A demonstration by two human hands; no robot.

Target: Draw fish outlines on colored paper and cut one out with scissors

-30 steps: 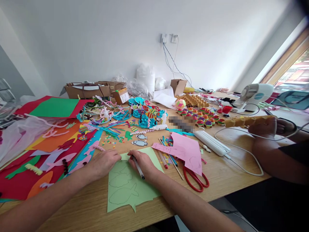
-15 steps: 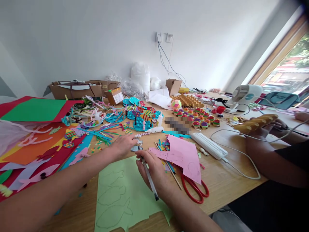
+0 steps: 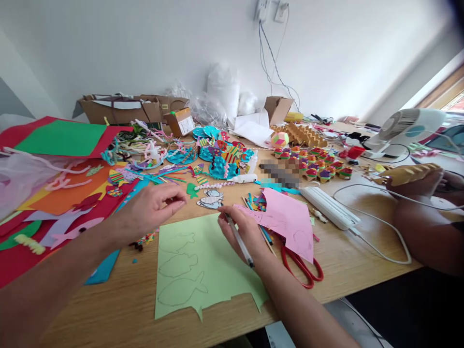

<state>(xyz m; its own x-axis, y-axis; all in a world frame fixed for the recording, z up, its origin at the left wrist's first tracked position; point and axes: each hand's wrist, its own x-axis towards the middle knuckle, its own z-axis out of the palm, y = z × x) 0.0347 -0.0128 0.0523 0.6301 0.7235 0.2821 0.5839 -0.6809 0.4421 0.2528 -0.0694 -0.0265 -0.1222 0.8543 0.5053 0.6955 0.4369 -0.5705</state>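
Hands [image 3: 161, 205] — green paper [image 3: 188, 290] between, below.

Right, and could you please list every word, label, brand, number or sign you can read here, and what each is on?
No text can be read.
White label on the small cardboard box: print too small to read.
Pen in the right hand: no lettering can be made out.
Green paper: fish outlines, no words visible.
Dark strip behind the pink paper: pixelated, unreadable.
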